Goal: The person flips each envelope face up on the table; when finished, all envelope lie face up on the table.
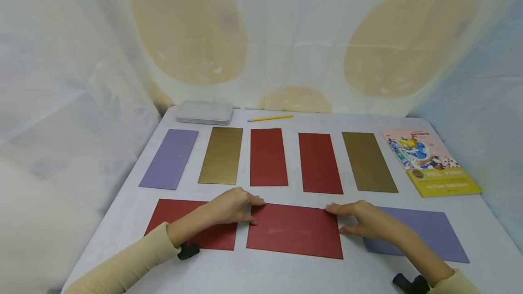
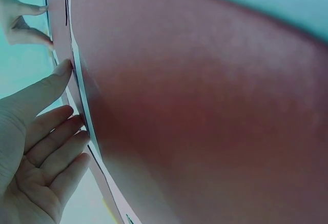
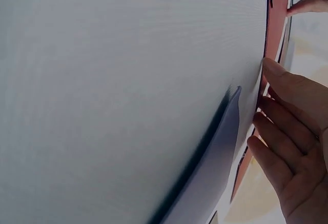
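Observation:
A red rectangular card [image 1: 294, 232] lies flat in the middle of the near row on the table. At its upper left corner my left hand [image 1: 232, 205] touches the edge with thumb and fingertips. My right hand [image 1: 363, 221] does likewise at the upper right corner. Both hands' fingers look extended in the wrist views, the left hand [image 2: 41, 137] and the right hand [image 3: 294, 126] alike. Beneath my left forearm is another red card [image 1: 175, 212], partly covered. A purple card [image 1: 429, 235] lies partly under my right hand and wrist.
The far row holds a purple card [image 1: 169, 160], a gold card [image 1: 220, 155], two red cards [image 1: 267, 158] and a brownish gold card [image 1: 369, 162]. Behind them lie a grey case [image 1: 204, 113] and a yellow pencil [image 1: 270, 118]. An illustrated book [image 1: 433, 162] sits far right. Curtains surround the table.

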A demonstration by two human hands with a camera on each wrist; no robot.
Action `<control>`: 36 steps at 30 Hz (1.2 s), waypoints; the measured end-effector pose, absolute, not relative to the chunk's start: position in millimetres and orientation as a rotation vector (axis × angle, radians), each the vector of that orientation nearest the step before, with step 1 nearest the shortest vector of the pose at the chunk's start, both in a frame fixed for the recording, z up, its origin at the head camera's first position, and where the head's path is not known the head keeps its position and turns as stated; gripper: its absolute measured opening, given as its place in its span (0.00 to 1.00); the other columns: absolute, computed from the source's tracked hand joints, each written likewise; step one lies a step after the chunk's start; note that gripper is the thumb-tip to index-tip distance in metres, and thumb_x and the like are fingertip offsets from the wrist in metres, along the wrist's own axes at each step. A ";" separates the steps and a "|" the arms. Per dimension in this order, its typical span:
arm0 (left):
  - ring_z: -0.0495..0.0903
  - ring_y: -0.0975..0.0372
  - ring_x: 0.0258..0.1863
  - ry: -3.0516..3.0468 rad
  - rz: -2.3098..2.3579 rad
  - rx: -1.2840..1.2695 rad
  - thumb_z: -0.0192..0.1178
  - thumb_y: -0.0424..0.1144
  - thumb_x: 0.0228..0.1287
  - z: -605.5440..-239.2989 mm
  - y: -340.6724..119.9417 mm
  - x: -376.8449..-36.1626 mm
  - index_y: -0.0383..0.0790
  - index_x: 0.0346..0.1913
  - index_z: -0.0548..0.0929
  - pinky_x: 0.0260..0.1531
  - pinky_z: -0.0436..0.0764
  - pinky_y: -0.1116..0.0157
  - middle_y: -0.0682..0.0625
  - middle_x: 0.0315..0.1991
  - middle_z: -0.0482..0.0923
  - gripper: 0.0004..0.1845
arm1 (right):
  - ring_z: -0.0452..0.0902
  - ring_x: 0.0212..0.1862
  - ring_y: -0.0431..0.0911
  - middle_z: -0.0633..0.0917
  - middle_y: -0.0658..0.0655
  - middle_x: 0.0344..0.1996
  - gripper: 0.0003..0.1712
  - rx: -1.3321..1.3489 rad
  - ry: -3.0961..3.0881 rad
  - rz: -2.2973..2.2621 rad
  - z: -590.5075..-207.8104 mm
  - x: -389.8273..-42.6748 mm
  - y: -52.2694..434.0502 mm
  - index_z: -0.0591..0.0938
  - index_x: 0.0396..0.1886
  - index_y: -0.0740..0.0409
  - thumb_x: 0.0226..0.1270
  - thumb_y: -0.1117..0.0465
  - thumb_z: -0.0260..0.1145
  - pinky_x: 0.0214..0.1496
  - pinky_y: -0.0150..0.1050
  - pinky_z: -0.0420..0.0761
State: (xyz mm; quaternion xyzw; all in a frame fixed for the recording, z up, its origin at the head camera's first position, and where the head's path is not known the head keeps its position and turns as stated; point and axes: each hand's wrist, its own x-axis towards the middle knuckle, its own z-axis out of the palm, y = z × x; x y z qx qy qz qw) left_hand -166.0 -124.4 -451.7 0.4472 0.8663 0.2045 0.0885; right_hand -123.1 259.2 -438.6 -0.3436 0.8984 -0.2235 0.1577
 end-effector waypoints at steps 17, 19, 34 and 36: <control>0.78 0.65 0.54 2.554 0.636 1.342 0.74 0.45 0.51 -453.8 -125.3 -165.9 0.40 0.56 0.83 0.52 0.75 0.70 0.52 0.51 0.82 0.27 | 0.75 0.59 0.52 0.80 0.57 0.57 0.30 -1.024 2.594 -0.658 -440.4 -121.0 260.1 0.79 0.60 0.62 0.57 0.61 0.74 0.52 0.42 0.79; 0.78 0.65 0.54 2.558 0.635 1.342 0.74 0.45 0.51 -453.0 -125.6 -165.8 0.40 0.56 0.83 0.52 0.75 0.70 0.52 0.51 0.82 0.27 | 0.76 0.59 0.52 0.80 0.57 0.57 0.28 -1.036 2.602 -0.669 -439.7 -120.8 259.5 0.79 0.60 0.62 0.58 0.61 0.73 0.51 0.42 0.79; 0.77 0.65 0.56 2.583 0.550 1.350 0.72 0.45 0.54 -449.7 -126.1 -161.5 0.40 0.57 0.82 0.52 0.76 0.68 0.52 0.53 0.81 0.27 | 0.75 0.59 0.53 0.79 0.58 0.59 0.30 -1.076 2.616 -0.638 -441.9 -118.7 260.7 0.77 0.62 0.62 0.60 0.58 0.72 0.52 0.44 0.79; 0.77 0.65 0.56 2.585 0.536 1.352 0.72 0.45 0.55 -448.9 -125.9 -160.3 0.40 0.58 0.82 0.52 0.76 0.67 0.52 0.54 0.81 0.27 | 0.76 0.59 0.53 0.79 0.59 0.59 0.30 -1.089 2.620 -0.641 -440.9 -119.2 260.6 0.78 0.61 0.63 0.60 0.58 0.72 0.52 0.44 0.79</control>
